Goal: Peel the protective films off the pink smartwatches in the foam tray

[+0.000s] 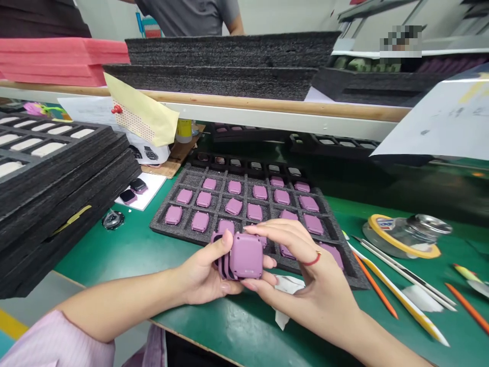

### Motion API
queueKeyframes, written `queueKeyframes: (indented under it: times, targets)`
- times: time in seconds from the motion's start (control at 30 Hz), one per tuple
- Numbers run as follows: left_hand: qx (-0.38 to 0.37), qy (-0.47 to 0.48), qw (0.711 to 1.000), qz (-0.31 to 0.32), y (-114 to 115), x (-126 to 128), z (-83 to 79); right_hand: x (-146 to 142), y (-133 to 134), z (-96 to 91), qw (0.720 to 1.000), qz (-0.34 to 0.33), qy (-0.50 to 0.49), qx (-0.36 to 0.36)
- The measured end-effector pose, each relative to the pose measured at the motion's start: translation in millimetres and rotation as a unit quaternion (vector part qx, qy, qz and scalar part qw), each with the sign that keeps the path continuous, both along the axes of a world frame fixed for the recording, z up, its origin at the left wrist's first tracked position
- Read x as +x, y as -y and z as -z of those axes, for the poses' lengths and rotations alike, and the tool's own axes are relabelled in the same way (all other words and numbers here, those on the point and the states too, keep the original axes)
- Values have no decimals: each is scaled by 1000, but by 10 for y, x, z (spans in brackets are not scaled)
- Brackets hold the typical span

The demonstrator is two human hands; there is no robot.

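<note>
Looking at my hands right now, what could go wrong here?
One of the stacked purple cases in the left hand might slip while the right hand touches the front one. Cases held together could scuff each other. The right forearm might nudge the orange stick lying loose beside the tray.

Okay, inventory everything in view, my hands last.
Bench: one, green, foreground
Shelf: one, white, above bench
Tray: one, dark grey, bench centre
Trayed casings: uncounted, purple, in tray
Held casings: several, purple, before tray
Stacked trays: uncounted, black, left
Pink foam: uncounted, pink, shelf left
Black foam: two slabs, black, shelf centre
Watches: two, dark-faced, left of tray
Jar: one, clear, right
Orange sticks: two, orange, right
Sheet: one, yellow, shelf edge
Person: one, grey shirt, behind shelf
Left hand: one, gripping held casings
Right hand: one, on front casing
</note>
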State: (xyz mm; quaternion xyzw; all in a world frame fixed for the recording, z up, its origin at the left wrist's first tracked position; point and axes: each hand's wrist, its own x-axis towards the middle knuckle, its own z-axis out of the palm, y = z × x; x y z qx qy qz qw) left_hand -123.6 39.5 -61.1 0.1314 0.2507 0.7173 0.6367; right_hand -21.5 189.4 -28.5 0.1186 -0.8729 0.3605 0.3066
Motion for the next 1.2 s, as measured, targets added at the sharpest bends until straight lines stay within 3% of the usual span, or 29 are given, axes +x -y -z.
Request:
queueKeyframes:
  times: [0.17, 0.27, 0.37, 0.47, 0.6, 0.7, 0.77, 0.87, 0.93, 1.07, 1.13, 1.2]
  targets:
    - [-9, 30, 999, -21, 1, 58, -6, -16, -30, -36, 999, -16, -5, 42]
    - [-34, 66, 995, -67, -5, 120, -34, -165, -171, -32, 999, -11, 40, -8]
    - [-49, 84, 992, -78, -11, 139, -66, -566, -319, 37, 987, 50, 119, -95]
    - [-68, 75, 993, -55, -7, 100, -46, -1142, -297, 153, 982, 85, 164, -41]
    - [-58, 34, 998, -6, 23, 36, 49, -1882, -7, 324, 979, 74, 187, 38]
    - [-35, -18, 998, 40, 49, 24, 94, -2260, 202, 434, 974, 83, 204, 57]
    - [-34, -36, 998, 37, 58, 35, 99, -2377, 260, 472, 971, 82, 217, 52]
    - [-54, -11, 998, 4, 52, 65, 81, -2292, 205, 422, 970, 70, 230, 24]
    - [-65, 34, 997, -18, 38, 74, 63, -2047, 111, 305, 972, 60, 228, -4]
    - [-78, 87, 991, -66, 11, 37, 36, -1218, -31, -4, 980, 22, 192, -49]
    - [-63, 94, 990, -85, 1, 2, 34, -780, -44, -106, 989, -48, 122, -74]
    - [-43, 97, 990, -94, -8, -28, 36, -437, -31, -137, 991, -99, 82, -26]
